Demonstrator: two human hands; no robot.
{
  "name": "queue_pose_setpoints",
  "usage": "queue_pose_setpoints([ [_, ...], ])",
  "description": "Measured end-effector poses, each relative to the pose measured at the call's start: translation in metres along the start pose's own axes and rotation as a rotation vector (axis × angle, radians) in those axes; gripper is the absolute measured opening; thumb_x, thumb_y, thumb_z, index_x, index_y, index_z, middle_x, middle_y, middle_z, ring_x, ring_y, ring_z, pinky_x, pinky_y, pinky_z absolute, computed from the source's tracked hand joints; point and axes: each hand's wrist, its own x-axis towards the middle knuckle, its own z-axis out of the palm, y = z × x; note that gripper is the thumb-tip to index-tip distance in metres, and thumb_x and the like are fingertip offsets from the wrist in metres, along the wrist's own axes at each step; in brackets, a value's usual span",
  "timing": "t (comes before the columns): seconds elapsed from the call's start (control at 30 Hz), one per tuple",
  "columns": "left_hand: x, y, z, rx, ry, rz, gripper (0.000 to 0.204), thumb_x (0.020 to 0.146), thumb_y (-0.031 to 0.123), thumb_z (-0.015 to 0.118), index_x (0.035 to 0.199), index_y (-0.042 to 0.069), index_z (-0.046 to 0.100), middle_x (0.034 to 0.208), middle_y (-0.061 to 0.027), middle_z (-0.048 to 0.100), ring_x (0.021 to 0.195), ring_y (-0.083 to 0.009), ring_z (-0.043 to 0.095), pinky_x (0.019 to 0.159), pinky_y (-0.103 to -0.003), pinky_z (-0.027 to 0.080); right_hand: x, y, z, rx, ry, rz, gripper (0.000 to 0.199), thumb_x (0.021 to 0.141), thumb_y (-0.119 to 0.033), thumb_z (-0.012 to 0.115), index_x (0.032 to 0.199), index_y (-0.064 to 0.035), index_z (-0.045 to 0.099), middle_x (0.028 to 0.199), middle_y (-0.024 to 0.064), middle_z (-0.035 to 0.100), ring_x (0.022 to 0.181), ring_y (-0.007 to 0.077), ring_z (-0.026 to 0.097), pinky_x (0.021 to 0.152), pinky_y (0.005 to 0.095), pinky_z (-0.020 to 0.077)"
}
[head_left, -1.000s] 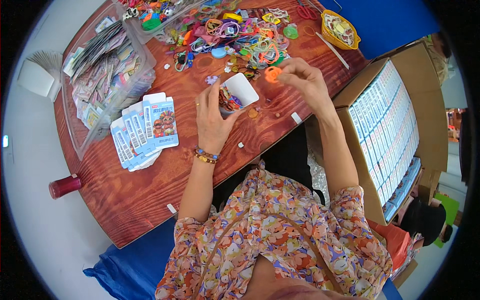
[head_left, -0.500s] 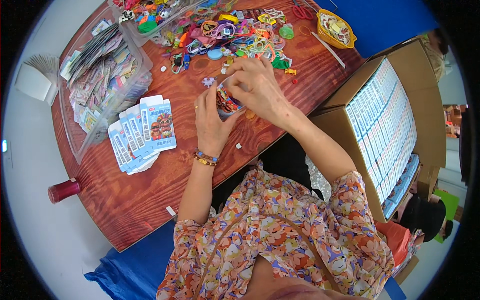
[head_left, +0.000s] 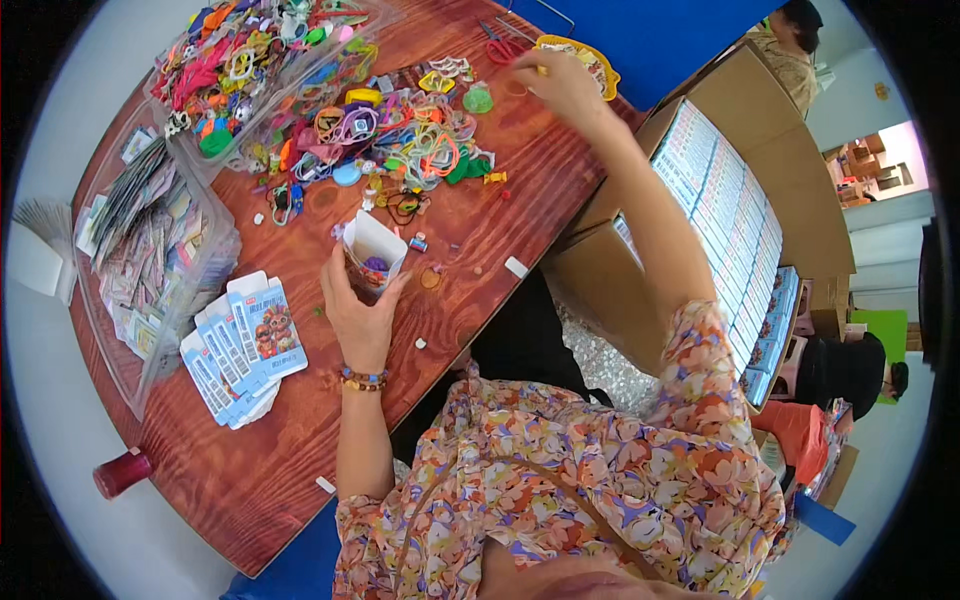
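Observation:
My left hand (head_left: 360,318) is wrapped round a small open carton (head_left: 376,235), its white flaps raised at the top. Inside the carton a purple item (head_left: 376,264) shows, too small to name. At the far right of the table, my right hand (head_left: 565,88) is beside a yellow basket (head_left: 612,82) of small pale pieces, which it partly hides. The fingers of that hand are bent together, with a bit of yellow between them that I cannot make out. Close to the carton lies a tiny blue toy (head_left: 418,242).
Loose colourful trinkets (head_left: 400,135) spread across the far table, by a clear bin of toys (head_left: 240,60). Another clear bin (head_left: 215,265) holds cards. Flat blue cartons (head_left: 245,345) lie at left. Red scissors (head_left: 500,48) rest near the basket; a cardboard box (head_left: 610,290) of packed cartons stands right.
My right hand has left the carton and reached far right to the basket. My left hand still holds the carton, its open top now showing. The whole view has shifted.

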Motion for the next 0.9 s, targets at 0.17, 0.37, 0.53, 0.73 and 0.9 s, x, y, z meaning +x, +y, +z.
queue_pose_setpoints([
  [0.17,-0.001,0.001,-0.001,0.002,0.011,0.035,0.081,0.069,0.018,0.089,0.135,-0.002,0.047,0.124,-0.0188,0.055,0.114,-0.0353,0.056,0.095,-0.043,0.047,0.025,0.134,-0.027,-0.383,-0.092,0.594,0.030,0.089,-0.028,0.064,0.114,-0.0134,0.071,0.116,0.0134,0.070,0.107,0.0345,0.067,0.087,0.0467,0.0544],
  [0.37,-0.002,-0.002,-0.001,0.009,0.010,0.031,0.082,0.069,0.017,0.089,0.136,-0.003,0.046,0.123,-0.0182,0.055,0.112,-0.0344,0.057,0.094,-0.043,0.048,0.028,0.148,-0.012,-0.542,-0.270,0.501,0.040,0.076,-0.029,0.078,0.114,-0.0166,0.071,0.117,0.0124,0.070,0.109,0.0306,0.067,0.089,0.0436,0.0545],
  [0.53,0.001,0.000,0.001,0.019,0.022,0.042,0.083,0.069,0.017,0.089,0.137,-0.003,0.046,0.123,-0.0182,0.055,0.113,-0.0343,0.057,0.094,-0.043,0.048,0.032,0.153,-0.021,-0.555,-0.231,0.530,0.035,0.078,-0.029,0.075,0.111,-0.0160,0.071,0.113,0.0111,0.071,0.106,0.0312,0.068,0.086,0.0437,0.0554],
  [0.73,0.003,0.001,-0.001,0.014,0.014,0.048,0.083,0.069,0.016,0.089,0.137,-0.002,0.046,0.123,-0.0182,0.055,0.113,-0.0340,0.056,0.094,-0.042,0.047,0.027,0.140,-0.032,-0.465,-0.109,0.578,0.033,0.081,-0.031,0.069,0.112,-0.0177,0.073,0.108,0.0125,0.072,0.104,0.0309,0.068,0.086,0.0439,0.0544],
  [0.9,-0.001,-0.002,-0.002,-0.018,-0.012,-0.014,0.083,0.068,0.017,0.090,0.136,-0.002,0.047,0.121,-0.0180,0.055,0.112,-0.0341,0.056,0.094,-0.042,0.047,0.020,0.137,-0.030,-0.089,0.139,0.532,0.028,0.081,-0.035,0.071,0.098,-0.0139,0.077,0.097,0.0123,0.073,0.089,0.0265,0.070,0.078,0.0400,0.0543],
])
